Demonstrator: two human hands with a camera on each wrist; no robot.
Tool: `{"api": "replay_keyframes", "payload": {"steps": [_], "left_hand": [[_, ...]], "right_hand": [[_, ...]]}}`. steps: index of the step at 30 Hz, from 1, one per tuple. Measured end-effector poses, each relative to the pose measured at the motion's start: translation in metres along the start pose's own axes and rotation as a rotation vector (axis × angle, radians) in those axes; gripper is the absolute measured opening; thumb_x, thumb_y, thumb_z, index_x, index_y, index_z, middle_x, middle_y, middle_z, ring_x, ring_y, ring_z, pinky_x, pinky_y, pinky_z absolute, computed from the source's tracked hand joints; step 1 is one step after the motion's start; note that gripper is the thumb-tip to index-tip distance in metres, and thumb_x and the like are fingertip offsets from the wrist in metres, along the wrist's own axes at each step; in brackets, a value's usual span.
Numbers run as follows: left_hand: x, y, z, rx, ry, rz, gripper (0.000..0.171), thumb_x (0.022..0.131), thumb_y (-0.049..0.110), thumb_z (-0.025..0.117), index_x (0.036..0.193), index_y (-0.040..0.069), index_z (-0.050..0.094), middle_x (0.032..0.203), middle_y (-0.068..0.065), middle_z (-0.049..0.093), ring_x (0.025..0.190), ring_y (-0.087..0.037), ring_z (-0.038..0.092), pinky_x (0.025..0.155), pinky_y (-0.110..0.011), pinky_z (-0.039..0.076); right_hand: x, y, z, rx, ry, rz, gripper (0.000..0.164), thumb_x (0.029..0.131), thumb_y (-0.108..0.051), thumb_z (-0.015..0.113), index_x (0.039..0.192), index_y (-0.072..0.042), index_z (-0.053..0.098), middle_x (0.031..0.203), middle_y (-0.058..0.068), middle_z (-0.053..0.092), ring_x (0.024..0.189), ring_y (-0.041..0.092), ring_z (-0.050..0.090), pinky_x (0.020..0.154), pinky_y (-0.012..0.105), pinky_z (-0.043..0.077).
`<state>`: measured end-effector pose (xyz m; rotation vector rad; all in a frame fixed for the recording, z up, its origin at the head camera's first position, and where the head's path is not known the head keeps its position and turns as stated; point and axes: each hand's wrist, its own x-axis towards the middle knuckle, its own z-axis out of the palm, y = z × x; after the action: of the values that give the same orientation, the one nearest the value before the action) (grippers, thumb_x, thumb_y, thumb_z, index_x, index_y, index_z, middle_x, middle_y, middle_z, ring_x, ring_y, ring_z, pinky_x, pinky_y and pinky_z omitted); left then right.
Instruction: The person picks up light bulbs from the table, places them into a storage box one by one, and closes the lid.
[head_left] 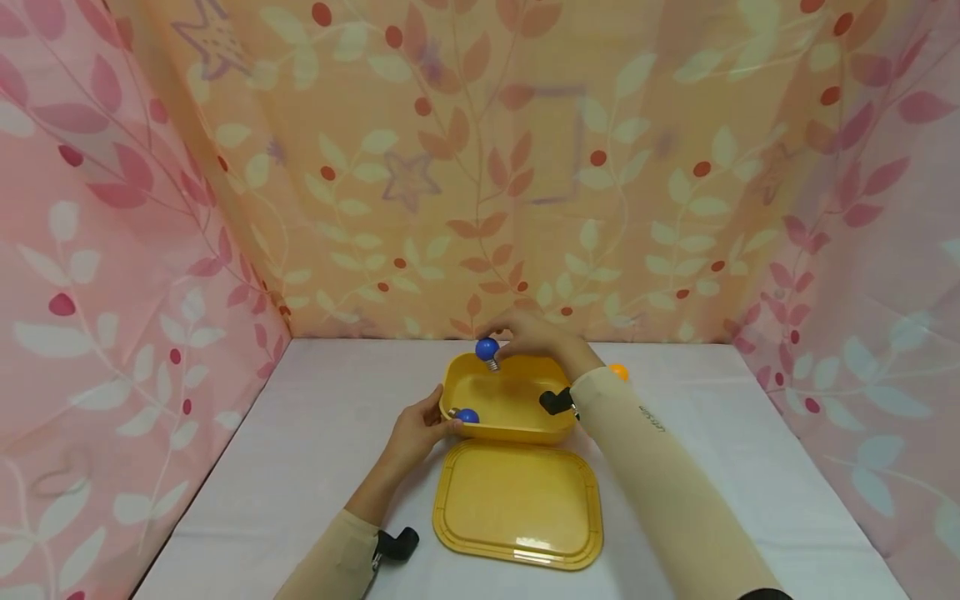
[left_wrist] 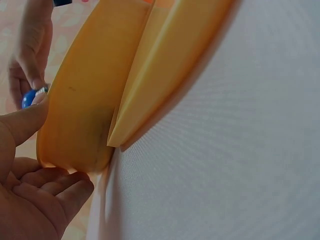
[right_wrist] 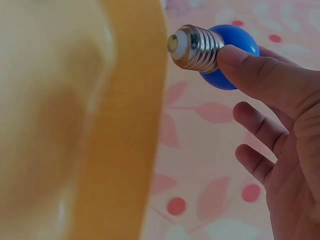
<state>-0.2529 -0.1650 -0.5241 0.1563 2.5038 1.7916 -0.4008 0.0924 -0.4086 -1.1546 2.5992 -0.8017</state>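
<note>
In the head view my right hand holds a blue light bulb over the far left part of a yellow plastic box. The right wrist view shows thumb and forefinger pinching the blue bulb near its metal screw base, the other fingers loosely bent. My left hand grips the box at its near left corner, thumb at the rim and fingers against the outer wall, as the left wrist view shows on the box. A second blue bulb lies inside the box near that corner.
The yellow lid lies flat on the white tabletop, just in front of the box. Behind my right forearm, an orange rounded thing is partly hidden. Patterned cloth walls enclose the table at the back and both sides.
</note>
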Motion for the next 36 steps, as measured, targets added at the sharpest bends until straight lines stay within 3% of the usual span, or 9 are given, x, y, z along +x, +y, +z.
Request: {"api": "replay_keyframes", "payload": {"steps": [5, 10, 17, 24, 31, 36], "left_hand": [[0.001, 0.001, 0.000, 0.007, -0.001, 0.006, 0.088, 0.090, 0.030, 0.081, 0.160, 0.009, 0.033, 0.161, -0.009, 0.041, 0.141, -0.026, 0.050, 0.110, -0.041, 0.047], [0.000, 0.001, 0.000, -0.002, 0.001, 0.019, 0.087, 0.090, 0.028, 0.082, 0.159, 0.009, 0.033, 0.160, -0.011, 0.041, 0.141, -0.026, 0.050, 0.110, -0.040, 0.047], [-0.001, -0.001, 0.001, -0.013, -0.007, 0.033, 0.086, 0.090, 0.024, 0.081, 0.159, 0.006, 0.033, 0.158, -0.015, 0.043, 0.140, -0.027, 0.051, 0.108, -0.035, 0.050], [-0.002, 0.000, 0.001, -0.033, -0.015, 0.032, 0.086, 0.091, 0.023, 0.080, 0.159, 0.006, 0.032, 0.160, -0.013, 0.041, 0.141, -0.027, 0.049, 0.110, -0.037, 0.048], [-0.001, 0.001, -0.001, -0.032, -0.017, 0.026, 0.086, 0.090, 0.023, 0.081, 0.160, 0.008, 0.033, 0.160, -0.011, 0.041, 0.141, -0.027, 0.049, 0.112, -0.042, 0.046], [0.000, 0.001, -0.001, -0.023, -0.012, 0.019, 0.086, 0.090, 0.026, 0.081, 0.160, 0.010, 0.032, 0.160, -0.011, 0.042, 0.140, -0.027, 0.050, 0.111, -0.041, 0.047]], "right_hand": [[0.012, 0.003, 0.018, -0.012, -0.071, -0.008, 0.038, 0.091, -0.015, 0.079, 0.128, -0.021, 0.073, 0.130, -0.006, 0.069, 0.127, 0.031, 0.059, 0.112, 0.048, 0.048], [0.020, 0.007, 0.036, -0.097, -0.092, -0.011, 0.038, 0.089, -0.015, 0.081, 0.126, -0.021, 0.075, 0.129, -0.003, 0.070, 0.121, 0.028, 0.061, 0.107, 0.041, 0.050], [0.026, 0.013, 0.058, -0.090, -0.109, -0.059, 0.041, 0.086, -0.006, 0.080, 0.126, -0.015, 0.074, 0.126, 0.002, 0.071, 0.121, 0.031, 0.062, 0.105, 0.039, 0.052], [0.030, 0.012, 0.064, -0.116, -0.107, -0.036, 0.042, 0.088, -0.009, 0.080, 0.128, -0.019, 0.074, 0.128, 0.000, 0.071, 0.122, 0.031, 0.062, 0.108, 0.040, 0.050], [0.034, 0.012, 0.068, -0.223, -0.100, 0.008, 0.041, 0.089, -0.020, 0.082, 0.129, -0.028, 0.074, 0.127, -0.007, 0.071, 0.115, 0.018, 0.058, 0.110, 0.037, 0.046], [0.035, 0.012, 0.070, -0.238, -0.097, 0.024, 0.043, 0.088, -0.023, 0.084, 0.129, -0.029, 0.073, 0.128, -0.007, 0.070, 0.117, 0.018, 0.055, 0.111, 0.039, 0.044]]}}
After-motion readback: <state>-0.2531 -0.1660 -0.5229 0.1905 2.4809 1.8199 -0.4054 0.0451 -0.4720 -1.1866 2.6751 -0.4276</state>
